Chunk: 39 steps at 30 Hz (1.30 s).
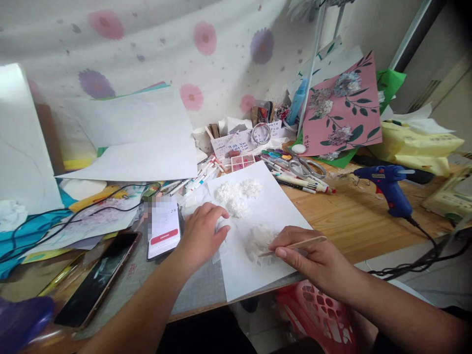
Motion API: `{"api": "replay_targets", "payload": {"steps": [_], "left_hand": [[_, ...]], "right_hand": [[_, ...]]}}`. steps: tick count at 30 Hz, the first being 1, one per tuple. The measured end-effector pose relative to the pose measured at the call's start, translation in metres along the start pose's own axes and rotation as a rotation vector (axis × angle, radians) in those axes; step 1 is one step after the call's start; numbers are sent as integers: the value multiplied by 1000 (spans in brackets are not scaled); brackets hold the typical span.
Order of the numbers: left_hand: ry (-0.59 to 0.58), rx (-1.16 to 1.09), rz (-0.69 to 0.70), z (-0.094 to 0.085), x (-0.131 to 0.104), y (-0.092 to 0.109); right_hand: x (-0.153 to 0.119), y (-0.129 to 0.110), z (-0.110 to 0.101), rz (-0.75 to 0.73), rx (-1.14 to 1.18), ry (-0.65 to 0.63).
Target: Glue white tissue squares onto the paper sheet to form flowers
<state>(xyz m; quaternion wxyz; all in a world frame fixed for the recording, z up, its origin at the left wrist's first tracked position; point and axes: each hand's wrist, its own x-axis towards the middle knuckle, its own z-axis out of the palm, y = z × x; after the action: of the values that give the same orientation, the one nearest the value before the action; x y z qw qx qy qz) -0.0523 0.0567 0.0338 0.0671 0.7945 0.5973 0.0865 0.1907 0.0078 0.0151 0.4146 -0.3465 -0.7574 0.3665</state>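
Observation:
A white sheet of paper (243, 282) lies at the table's front edge, with fluffy white clusters (236, 199) on its upper part. Nearer to me on the sheet is another pale, blurred clump (258, 241). My right hand (309, 255) pinches a thin wooden stick (304, 244), its tip at that clump. My left hand (204, 233) rests at the sheet's left edge, its thumb and forefinger curled round a small whitish object (221, 225), mostly hidden by the fingers.
Two phones (162, 231) (98, 280) lie on the left. Behind the sheet are markers (295, 181), scissors (306, 166) and a paint box (242, 162). A blue glue gun (391, 187) with its cable stands right. A pink flower picture (344, 110) leans behind. Below hangs a red basket (319, 314).

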Motion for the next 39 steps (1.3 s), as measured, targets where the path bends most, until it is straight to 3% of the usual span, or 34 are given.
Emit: {"api": "replay_targets", "payload": {"steps": [7,14,20,27,31,39], "left_hand": [[-90,54,123,4,7,8],[-89,116,231,0,14,11],[-101,119,280,-11,15,8],[-143,13,256,-23,15,6],[-156,38,317,-17,20,3],[-190,96,423,-6,27,5]], "right_hand": [[-7,0,-3,-190,-118,-57],[-15,-11,-6,-354,-493,-230],[-18,-17,-6,-527,-658,-163],[-23,-11,-8,-432,-603,-12],[-21,-9,-4,-377,-607,-71],[-23,-8,3,-453,-683,-104]]}}
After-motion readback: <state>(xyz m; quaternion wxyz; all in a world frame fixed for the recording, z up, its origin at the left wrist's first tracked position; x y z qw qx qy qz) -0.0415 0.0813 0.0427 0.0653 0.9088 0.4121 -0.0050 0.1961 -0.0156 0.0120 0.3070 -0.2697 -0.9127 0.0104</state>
